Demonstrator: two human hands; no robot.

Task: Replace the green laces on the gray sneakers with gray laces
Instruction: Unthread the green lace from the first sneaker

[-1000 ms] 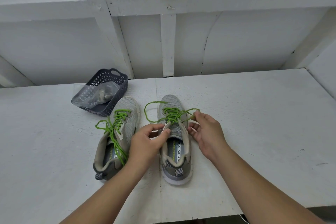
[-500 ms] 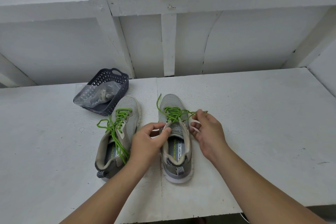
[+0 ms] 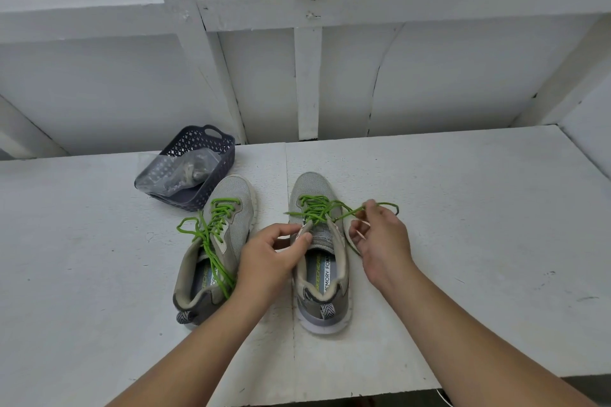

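Two gray sneakers stand side by side on the white table, toes pointing away from me. The left sneaker (image 3: 228,205) has its green lace (image 3: 208,238) loose, trailing over the opening. On the right sneaker (image 3: 312,187), my left hand (image 3: 267,261) pinches the tongue at its top edge. My right hand (image 3: 380,241) pinches the green lace (image 3: 317,208) of that shoe and holds it out to the right, a loop (image 3: 390,206) sticking past the fingers.
A dark blue perforated basket (image 3: 216,142) sits behind the left sneaker, holding a clear plastic bag (image 3: 175,172) with grayish contents. The white table (image 3: 463,241) stretches to the right; a white panelled wall rises behind it. The table's front edge lies near my forearms.
My right hand has drawn the green lace further right, away from the shoe. The long loop on the lace's left side has shrunk to a short end. My left hand stays on the tongue.
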